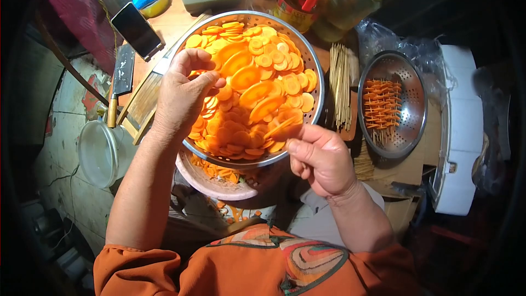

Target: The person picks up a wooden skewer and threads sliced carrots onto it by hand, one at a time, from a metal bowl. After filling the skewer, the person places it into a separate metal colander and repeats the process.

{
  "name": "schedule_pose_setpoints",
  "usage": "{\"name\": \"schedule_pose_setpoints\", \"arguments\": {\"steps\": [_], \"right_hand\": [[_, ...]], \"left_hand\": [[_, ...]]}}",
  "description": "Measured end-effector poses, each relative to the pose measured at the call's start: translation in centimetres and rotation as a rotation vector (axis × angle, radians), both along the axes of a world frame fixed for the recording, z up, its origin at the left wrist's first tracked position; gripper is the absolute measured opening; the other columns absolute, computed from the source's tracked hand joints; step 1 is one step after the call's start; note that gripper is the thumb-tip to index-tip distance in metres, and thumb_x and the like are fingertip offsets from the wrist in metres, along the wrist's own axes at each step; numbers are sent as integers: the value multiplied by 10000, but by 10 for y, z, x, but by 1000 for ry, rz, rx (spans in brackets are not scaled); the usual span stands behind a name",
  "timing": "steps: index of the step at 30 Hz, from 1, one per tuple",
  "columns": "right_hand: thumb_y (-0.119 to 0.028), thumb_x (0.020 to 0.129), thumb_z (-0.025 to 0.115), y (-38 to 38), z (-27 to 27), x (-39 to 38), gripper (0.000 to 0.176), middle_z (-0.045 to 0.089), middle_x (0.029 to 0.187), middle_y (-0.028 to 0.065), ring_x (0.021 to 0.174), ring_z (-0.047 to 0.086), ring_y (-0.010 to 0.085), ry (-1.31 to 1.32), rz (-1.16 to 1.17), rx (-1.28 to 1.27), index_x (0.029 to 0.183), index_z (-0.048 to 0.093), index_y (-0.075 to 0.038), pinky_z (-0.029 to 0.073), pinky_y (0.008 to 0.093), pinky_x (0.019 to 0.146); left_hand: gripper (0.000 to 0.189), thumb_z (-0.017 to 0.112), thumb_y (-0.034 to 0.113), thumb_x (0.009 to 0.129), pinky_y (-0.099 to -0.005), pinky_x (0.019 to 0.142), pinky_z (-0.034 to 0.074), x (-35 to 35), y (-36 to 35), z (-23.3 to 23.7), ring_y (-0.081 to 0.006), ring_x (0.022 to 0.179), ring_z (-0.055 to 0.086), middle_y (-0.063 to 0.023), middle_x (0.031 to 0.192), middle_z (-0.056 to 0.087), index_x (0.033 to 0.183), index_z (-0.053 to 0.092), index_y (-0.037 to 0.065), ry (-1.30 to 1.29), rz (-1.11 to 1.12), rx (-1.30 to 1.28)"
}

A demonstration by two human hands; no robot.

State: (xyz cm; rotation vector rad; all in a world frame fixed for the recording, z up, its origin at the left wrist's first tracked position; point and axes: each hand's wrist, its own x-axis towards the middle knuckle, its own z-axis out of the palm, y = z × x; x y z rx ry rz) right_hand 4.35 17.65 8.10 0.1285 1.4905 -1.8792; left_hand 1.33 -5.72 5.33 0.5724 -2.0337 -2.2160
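Observation:
A row of spaced carrot slices (245,78) runs slantwise between my hands, like slices threaded on a skewer; the stick itself barely shows. My right hand (323,159) is closed at the lower end of this carrot skewer, thumb against the fingers. At the upper end, my left hand (189,85) has its fingers curled into a pinch beside the top slice; what they hold is hidden. Beneath both hands stands a big perforated metal colander (319,85), heaped with loose carrot slices (268,49).
Bare bamboo skewers (341,85) lie right of the colander. A smaller colander (408,140) holds threaded carrot skewers (382,104). A cleaver (124,71), a phone (136,30) and a wooden slicer (141,107) are at left. Below sits a pink basin (211,183) with carrot scraps.

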Motion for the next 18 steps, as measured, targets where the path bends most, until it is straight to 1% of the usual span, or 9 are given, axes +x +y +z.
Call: {"name": "schedule_pose_setpoints", "arguments": {"steps": [1,5,6,7,8,10,14,16,18], "right_hand": [[-154,880,580,2,-2,-1,180,554,684,-27,541,466,16,20,-69,-14,963,625,0,352,143,454],[-155,885,578,7,2,-5,169,560,705,-28,566,480,11,26,-98,-77,954,623,-8,353,135,462],[-76,887,541,6,2,-4,233,576,744,25,498,438,35,17,-116,-54,1066,580,67,346,152,445],[-76,887,541,5,3,-4,233,576,744,25,498,438,35,16,-120,-53,1066,580,67,346,152,445],[-120,884,560,6,3,-4,199,572,733,-4,538,459,20,22,-100,-36,1013,600,26,349,143,457],[-164,882,579,7,3,-4,173,568,722,-33,578,480,4,28,-83,-16,960,621,-16,353,134,469],[-170,879,583,6,3,-4,173,566,720,-35,576,478,1,40,-71,-4,957,620,-20,354,135,472],[-172,878,584,5,3,-3,174,566,719,-35,574,477,1,42,-68,9,956,621,-21,354,134,474],[-71,876,558,4,3,-3,244,596,794,36,501,433,28,25,-98,-4,1077,577,66,344,151,440]], "left_hand": [[96,573,20,838,-215,691,471,1,-2,-4,-89,772,558,-31,869,563,931,551,34,-2,-3,3],[280,685,34,703,-268,659,483,17,-1,-3,-138,722,583,-27,840,594,971,621,86,-207,-813,-628],[300,686,83,702,-295,672,494,23,5,-4,-174,736,601,-52,849,612,996,634,112,-122,-956,-756],[323,686,132,700,-323,684,504,28,9,-8,-209,751,619,-76,859,629,1021,647,138,-33,-1098,-885],[323,686,132,700,-323,684,504,33,15,-13,-209,751,619,-76,859,629,1021,647,138,-32,-1102,-884],[286,613,251,753,-386,731,510,39,25,-23,-291,817,631,-122,853,615,1036,654,243,-98,-1103,-1129],[266,564,267,778,-401,686,511,42,32,-31,-282,767,639,-111,790,602,1027,654,236,-21,-1092,-1124],[226,631,270,728,-378,650,511,45,38,-44,-256,754,616,-62,750,593,933,670,184,40,-976,-1316],[208,633,274,730,-378,644,510,42,38,-50,-257,749,616,-63,754,593,912,666,180,51,-950,-1327]]}}
